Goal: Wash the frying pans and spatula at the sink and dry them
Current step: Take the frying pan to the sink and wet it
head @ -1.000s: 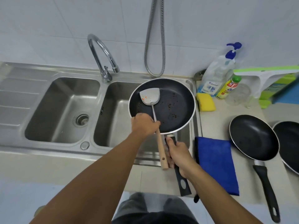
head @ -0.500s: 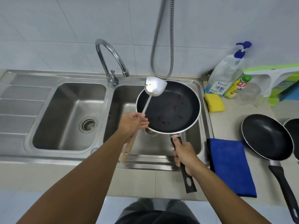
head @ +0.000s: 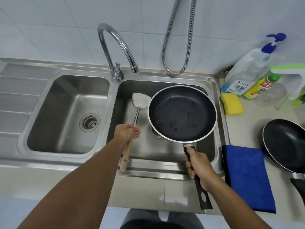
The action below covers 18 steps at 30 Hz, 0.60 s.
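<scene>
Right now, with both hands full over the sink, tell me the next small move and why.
Probably lay the steel spatula with the wooden handle down in the right basin. The left hand grips it, and the right hand holds the black frying pan by its handle. Both show food specks, and no water runs from the chrome tap, so a free hand is needed.

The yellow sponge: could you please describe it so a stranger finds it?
Find the double sink. On the counter right of its far corner, before the soap bottle, lies the sponge. It is the only yellow block; the cloth is blue.
</scene>
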Available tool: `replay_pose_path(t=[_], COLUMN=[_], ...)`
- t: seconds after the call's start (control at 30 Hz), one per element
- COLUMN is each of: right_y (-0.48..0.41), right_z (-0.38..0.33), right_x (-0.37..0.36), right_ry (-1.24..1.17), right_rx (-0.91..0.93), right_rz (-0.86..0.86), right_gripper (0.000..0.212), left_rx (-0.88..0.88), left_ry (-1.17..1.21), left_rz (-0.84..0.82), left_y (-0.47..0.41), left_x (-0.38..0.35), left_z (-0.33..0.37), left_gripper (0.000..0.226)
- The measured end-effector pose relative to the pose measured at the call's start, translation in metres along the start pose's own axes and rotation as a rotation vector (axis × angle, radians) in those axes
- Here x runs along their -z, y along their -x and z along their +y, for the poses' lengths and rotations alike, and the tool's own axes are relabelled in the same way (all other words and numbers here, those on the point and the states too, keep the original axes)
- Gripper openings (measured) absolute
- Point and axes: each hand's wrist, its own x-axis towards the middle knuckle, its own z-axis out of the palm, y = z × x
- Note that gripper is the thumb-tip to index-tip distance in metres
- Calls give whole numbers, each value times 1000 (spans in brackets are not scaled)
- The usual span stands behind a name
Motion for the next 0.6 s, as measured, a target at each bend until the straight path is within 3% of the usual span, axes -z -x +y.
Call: replay_pose_path(t=[0.4, 0.6], right_y=[-14, -18], right_z=[2, -2], right_x=[-8, -11], right_ry=[-3, -12], right_rx=[-20, -37], right_rz=[-7, -22], right_gripper=[43, 43], left_rx=[203, 215], left_ry=[-88, -106], left_rz=[-3, 9], left_y=[-44, -48], left_x=[-27, -25], left_z=[-24, -31], left_gripper=[15, 39])
